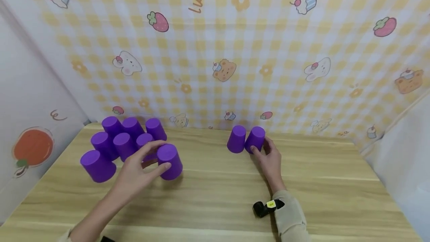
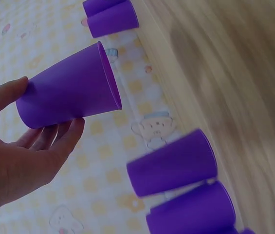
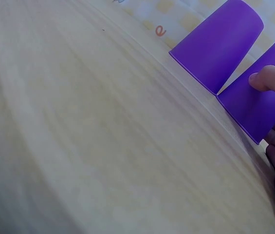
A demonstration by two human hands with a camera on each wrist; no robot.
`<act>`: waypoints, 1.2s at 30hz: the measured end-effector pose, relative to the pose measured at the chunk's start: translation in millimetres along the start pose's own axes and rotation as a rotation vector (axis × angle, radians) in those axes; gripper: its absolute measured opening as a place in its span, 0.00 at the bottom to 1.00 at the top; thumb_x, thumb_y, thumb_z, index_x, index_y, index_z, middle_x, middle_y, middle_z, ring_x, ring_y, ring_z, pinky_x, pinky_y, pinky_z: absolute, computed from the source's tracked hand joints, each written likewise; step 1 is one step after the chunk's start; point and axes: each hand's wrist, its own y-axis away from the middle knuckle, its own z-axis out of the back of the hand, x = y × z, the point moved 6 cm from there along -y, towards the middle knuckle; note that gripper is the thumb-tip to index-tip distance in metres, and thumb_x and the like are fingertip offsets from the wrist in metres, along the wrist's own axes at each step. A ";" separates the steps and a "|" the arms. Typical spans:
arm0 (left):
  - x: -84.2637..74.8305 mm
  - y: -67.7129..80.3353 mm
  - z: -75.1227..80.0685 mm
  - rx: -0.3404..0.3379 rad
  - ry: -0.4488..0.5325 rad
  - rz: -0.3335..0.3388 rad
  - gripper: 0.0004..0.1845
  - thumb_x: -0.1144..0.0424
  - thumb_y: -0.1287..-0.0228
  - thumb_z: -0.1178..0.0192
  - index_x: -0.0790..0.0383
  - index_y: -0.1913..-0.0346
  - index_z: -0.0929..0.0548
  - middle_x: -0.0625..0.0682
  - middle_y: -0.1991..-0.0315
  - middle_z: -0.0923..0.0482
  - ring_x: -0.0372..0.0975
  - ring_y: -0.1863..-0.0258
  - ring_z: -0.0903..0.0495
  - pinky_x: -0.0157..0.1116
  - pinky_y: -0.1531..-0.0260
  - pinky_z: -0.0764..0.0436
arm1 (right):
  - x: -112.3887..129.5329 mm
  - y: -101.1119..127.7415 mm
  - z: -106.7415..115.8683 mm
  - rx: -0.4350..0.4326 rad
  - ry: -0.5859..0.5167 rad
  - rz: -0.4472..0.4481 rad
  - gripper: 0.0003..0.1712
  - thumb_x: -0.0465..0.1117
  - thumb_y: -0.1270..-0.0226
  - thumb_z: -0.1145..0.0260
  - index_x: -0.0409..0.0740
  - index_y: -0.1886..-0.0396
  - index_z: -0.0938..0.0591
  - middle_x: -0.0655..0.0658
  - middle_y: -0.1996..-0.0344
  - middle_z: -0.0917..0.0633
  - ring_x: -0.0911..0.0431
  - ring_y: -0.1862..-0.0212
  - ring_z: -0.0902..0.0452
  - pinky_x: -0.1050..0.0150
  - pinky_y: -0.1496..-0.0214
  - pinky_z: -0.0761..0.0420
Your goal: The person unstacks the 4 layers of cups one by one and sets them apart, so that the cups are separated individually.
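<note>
Between thumb and fingers, my left hand [image 1: 136, 171] grips an upside-down purple cup [image 1: 169, 162], which hangs above the table in the left wrist view. More purple cups [image 1: 97, 166] stand upside down in a group just left of that hand. Over at the back right of centre, my right hand [image 1: 270, 161] holds another upside-down purple cup [image 1: 256, 139] by its sides, thumb on the front. Its rim is down at the tabletop, side by side with a second standing cup [image 1: 236, 138]; their rims meet in the right wrist view [image 3: 217, 94].
The wooden table [image 1: 215, 204] reaches back to a wall covered in a yellow checked cloth [image 1: 201, 47]. White side panels [image 1: 30, 104] flank it. A black strap device [image 1: 267, 207] with a yellow label sits at the right wrist.
</note>
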 end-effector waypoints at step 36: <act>71.9 35.3 73.5 -0.192 -0.235 0.158 0.29 0.65 0.46 0.32 0.72 0.42 0.29 0.75 0.49 0.28 0.32 0.51 0.26 0.11 0.63 0.31 | -1.0 -4.6 0.0 0.011 -0.025 -0.019 0.32 0.37 0.44 0.30 0.35 0.40 0.29 0.36 0.43 0.26 0.48 0.38 0.33 0.62 0.35 0.35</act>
